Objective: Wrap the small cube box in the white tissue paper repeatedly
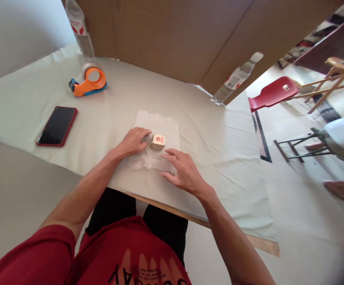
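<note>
Now pressing left hand (134,141) and right hand (181,171) flat, apart, on bubble wrap (148,159) flanking small box (158,141) near table (234,166) front edge; open cloth all round; red label unreadable.

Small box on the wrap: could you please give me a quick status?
Left hand flat beside small box. Right hand pressing bubble wrap. Box upright, unwrapped. Nothing in the way.

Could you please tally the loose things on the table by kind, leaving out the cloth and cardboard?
Water bottles: 2, one far left, one far right
Tape dispenser: 1
Phone: 1
Small box: 1
Bubble wrap: 1
Paper sheet: 1
Total: 7
</note>
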`<act>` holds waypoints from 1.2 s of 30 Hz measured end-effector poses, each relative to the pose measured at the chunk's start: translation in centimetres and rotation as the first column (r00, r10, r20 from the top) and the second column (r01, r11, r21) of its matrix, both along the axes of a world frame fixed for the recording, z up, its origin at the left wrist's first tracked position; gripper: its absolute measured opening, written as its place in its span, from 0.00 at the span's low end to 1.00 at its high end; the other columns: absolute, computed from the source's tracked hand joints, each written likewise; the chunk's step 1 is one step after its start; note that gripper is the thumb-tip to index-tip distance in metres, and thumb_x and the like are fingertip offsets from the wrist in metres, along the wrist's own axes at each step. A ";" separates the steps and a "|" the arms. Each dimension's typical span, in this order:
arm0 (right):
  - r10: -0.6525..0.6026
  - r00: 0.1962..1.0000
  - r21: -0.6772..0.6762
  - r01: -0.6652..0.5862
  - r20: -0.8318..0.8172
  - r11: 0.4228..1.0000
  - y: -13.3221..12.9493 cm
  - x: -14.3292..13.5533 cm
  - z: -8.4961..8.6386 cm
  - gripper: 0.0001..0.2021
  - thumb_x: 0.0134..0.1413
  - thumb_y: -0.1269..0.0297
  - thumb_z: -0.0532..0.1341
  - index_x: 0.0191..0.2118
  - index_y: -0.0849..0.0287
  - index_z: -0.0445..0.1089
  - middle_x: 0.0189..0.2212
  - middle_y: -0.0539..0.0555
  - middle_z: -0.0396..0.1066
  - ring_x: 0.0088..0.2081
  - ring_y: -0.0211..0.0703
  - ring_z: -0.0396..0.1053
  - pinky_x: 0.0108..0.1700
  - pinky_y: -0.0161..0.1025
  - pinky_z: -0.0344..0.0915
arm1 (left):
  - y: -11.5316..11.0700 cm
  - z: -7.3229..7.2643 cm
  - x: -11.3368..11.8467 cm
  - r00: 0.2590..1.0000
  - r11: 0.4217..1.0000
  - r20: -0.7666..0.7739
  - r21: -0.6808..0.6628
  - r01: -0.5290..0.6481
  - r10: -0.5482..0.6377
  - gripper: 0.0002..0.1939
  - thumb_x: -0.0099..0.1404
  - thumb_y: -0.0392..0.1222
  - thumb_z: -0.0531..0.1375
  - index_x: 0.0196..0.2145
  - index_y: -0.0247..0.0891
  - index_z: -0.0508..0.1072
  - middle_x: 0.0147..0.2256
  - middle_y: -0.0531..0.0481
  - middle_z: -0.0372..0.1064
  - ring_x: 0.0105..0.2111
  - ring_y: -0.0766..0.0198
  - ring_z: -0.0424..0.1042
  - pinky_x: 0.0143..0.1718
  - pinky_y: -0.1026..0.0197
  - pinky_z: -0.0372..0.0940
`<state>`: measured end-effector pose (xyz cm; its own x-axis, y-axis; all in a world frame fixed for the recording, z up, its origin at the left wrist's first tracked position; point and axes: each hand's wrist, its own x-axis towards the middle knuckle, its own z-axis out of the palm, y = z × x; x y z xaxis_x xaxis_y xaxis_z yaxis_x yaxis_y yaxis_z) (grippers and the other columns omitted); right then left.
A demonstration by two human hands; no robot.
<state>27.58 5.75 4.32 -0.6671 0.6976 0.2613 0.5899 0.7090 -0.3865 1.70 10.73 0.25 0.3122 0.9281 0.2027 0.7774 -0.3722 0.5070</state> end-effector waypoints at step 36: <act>-0.466 0.766 -0.519 0.204 -0.443 0.830 6.1 -3.7 -2.8 0.11 0.48 0.53 0.66 0.29 0.57 0.72 0.30 0.52 0.76 0.32 0.41 0.71 0.39 0.39 0.66 | -0.5 1.9 1.9 0.794 0.969 0.574 -0.237 -0.072 0.199 0.08 0.54 0.45 0.61 0.26 0.36 0.73 0.35 0.46 0.78 0.33 0.63 0.72 0.36 0.62 0.66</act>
